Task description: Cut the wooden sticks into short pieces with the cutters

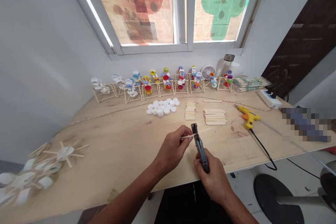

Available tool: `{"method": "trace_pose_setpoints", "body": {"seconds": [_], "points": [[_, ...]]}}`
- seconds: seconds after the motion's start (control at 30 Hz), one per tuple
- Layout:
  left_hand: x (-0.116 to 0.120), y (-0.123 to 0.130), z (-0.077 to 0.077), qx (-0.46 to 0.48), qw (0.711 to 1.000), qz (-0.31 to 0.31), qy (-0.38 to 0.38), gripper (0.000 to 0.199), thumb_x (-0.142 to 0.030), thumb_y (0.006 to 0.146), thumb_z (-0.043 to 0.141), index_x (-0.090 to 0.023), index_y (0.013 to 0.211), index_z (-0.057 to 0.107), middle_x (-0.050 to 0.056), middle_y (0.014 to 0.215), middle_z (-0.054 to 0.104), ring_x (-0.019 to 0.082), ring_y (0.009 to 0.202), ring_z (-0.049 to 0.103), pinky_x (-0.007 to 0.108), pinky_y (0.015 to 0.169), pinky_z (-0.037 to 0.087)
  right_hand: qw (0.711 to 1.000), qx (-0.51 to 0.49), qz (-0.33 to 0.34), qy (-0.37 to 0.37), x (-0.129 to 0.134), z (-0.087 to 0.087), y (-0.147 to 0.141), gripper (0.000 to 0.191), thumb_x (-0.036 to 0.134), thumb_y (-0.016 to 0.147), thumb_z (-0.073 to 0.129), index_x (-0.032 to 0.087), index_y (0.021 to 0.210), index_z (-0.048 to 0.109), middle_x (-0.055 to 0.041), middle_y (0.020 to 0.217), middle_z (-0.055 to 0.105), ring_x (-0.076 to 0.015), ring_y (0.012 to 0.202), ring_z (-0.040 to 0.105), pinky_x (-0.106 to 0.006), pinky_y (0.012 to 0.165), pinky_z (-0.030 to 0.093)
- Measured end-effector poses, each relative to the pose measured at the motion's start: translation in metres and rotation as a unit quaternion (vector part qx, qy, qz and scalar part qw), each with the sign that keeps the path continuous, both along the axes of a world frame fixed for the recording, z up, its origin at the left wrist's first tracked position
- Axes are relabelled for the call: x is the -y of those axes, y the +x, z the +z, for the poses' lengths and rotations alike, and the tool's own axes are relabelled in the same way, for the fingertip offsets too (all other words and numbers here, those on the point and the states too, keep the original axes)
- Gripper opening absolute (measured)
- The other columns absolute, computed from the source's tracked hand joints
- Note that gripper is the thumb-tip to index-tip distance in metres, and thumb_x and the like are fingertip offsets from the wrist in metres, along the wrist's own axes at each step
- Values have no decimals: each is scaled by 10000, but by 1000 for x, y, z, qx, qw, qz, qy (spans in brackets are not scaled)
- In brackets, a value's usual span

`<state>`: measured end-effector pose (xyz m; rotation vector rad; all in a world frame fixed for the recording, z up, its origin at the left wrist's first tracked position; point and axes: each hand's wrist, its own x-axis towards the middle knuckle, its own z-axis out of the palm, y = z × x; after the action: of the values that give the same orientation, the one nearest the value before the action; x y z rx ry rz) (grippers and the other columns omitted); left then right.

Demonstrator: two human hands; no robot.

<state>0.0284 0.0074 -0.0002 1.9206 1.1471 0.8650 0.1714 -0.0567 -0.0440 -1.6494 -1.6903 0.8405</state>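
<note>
My left hand (172, 148) pinches a thin wooden stick (205, 131) above the middle of the table. My right hand (214, 176) is wrapped round dark-handled pliers (201, 151), which point away from me. Their jaws meet the stick just right of my left fingertips, and the stick's free end sticks out to the right. Whether the jaws press on it cannot be made out. Beyond my hands lie a stack of short sticks (190, 111), a stack of longer sticks (215, 117) and a cluster of white bottle caps (161, 106).
Stick frames with coloured cap wheels (166, 80) line the back. On the right are a yellow glue gun (249, 116), a power strip (270, 98) and bagged sticks (250, 83). Spoked wheels (65, 154) lie left. A small fan (208, 71) and a bottle (228, 64) stand behind.
</note>
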Motion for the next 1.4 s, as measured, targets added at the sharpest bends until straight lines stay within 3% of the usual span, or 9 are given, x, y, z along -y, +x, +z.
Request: {"method": "trace_pose_setpoints", "body": {"seconds": [0.1,0.23,0.3,0.43,0.8,1.0,1.13,1.27,1.4], "points": [[3,-1,-5,-139,977,14,158,131,-190,842,392,-176,812,520,-17,643,536,105,568,473,211,530,336,1000,-10,1,-9,1,2,0,63,264,784,458,213,776,494,21,649,577,-161,606,548,-231,566,356],[2,-1,-16,-255,896,41,361,181,-135,853,376,-158,760,530,14,628,531,127,576,470,233,521,313,1000,-21,-3,-1,2,4,-1,63,252,775,466,211,797,509,20,660,597,-160,613,564,-230,578,368],[0,-2,-22,-262,872,40,411,181,-129,857,384,-152,774,543,19,614,521,131,568,454,247,527,304,1000,-20,-9,8,3,3,-2,72,249,773,470,209,808,517,23,646,595,-157,594,563,-229,571,370],[-6,-8,-29,-265,863,8,429,213,-130,873,356,-153,916,563,42,643,546,143,592,452,279,558,296,1000,-6,-9,21,7,1,-4,97,244,773,465,204,839,522,30,602,567,-157,553,550,-230,545,368],[9,-12,-23,-256,892,-4,372,208,-183,853,404,-155,936,593,33,576,555,136,512,468,259,516,280,999,22,10,45,15,-1,-2,113,239,782,453,199,874,505,8,638,559,-166,583,540,-231,539,366],[18,-14,-10,-216,950,-31,223,232,-237,876,358,-171,930,574,27,614,586,132,540,516,220,528,308,998,25,11,54,16,-3,-2,114,228,770,458,196,865,511,13,625,544,-161,573,526,-227,529,361],[19,-14,-1,-125,984,-34,121,213,-285,867,381,-202,881,576,-8,551,517,119,488,461,216,514,285,997,39,9,63,15,-4,-3,120,230,764,461,195,866,513,14,612,541,-162,563,522,-229,529,362],[16,-15,8,-74,994,-71,32,228,-315,867,384,-201,775,559,-29,526,444,110,476,414,217,525,285,996,49,11,69,16,-4,-3,111,238,771,450,194,858,502,7,624,550,-167,573,530,-234,540,364],[12,-18,15,-38,994,-102,-12,242,-326,862,391,-187,741,548,-23,581,485,110,534,426,209,546,312,995,62,13,79,15,-4,-3,108,234,772,445,193,857,497,-5,648,570,-170,590,542,-236,554,368]]}}
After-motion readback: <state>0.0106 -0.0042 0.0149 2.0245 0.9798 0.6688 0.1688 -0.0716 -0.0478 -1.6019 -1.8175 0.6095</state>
